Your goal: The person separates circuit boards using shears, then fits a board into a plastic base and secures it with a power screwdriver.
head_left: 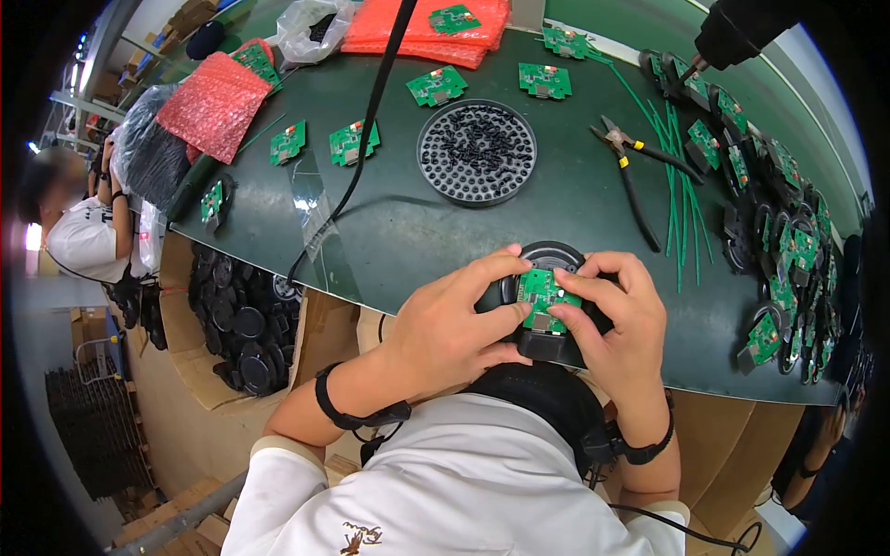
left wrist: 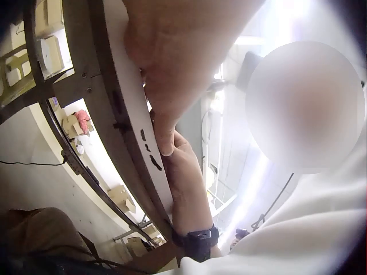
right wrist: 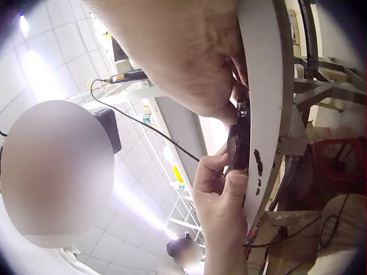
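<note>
At the table's front edge, a round black housing carries a green circuit board. My left hand grips its left side, index finger and thumb reaching onto the board. From the right my right hand holds the housing, with thumb and fingertips on the board's right edge. In the right wrist view the dark housing shows edge-on between my left hand and my right hand. The left wrist view shows my left hand and right hand, the housing hidden.
Beyond the hands stands a round tray of small black parts. Pliers and green strips lie right of it. Many housings with boards pile up at far right. A black cable crosses the left side; a box stands below.
</note>
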A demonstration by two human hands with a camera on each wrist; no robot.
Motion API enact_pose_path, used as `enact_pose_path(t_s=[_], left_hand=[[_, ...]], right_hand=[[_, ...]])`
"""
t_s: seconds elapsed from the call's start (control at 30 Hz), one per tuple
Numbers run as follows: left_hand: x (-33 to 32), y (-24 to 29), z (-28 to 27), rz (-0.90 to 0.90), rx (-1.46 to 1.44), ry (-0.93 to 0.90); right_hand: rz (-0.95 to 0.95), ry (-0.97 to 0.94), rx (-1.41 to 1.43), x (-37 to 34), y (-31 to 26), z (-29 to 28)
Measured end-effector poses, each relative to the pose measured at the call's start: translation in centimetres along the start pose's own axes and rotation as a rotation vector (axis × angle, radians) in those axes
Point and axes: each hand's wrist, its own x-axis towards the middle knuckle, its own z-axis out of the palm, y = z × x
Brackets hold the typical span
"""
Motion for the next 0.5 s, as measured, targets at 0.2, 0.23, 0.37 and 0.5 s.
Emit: enact_pose_path(t_s=[0.2, 0.23, 0.37, 0.5], left_hand=[[-0.05, 0.18, 0.04, -0.018, -0.002, -0.002], [-0.07, 0.21, 0.00, -0.023, 0.000, -0.009], [-0.12, -0.13, -0.08, 0.004, 0.055, -0.041], [-0.19, 0.10, -0.11, -0.072, 0.021, -0.040]], right_hand=[[-0.023, -0.015, -0.046, 0.11, -0.32, -0.07], [-0.020, -0.002, -0.059, 0.01, -0.39, 0.06], [-0.014, 0.018, -0.078, -0.21, -0.39, 0.38], [0.012, -0.017, -0.104, 0.04, -0.85, 0.03]])
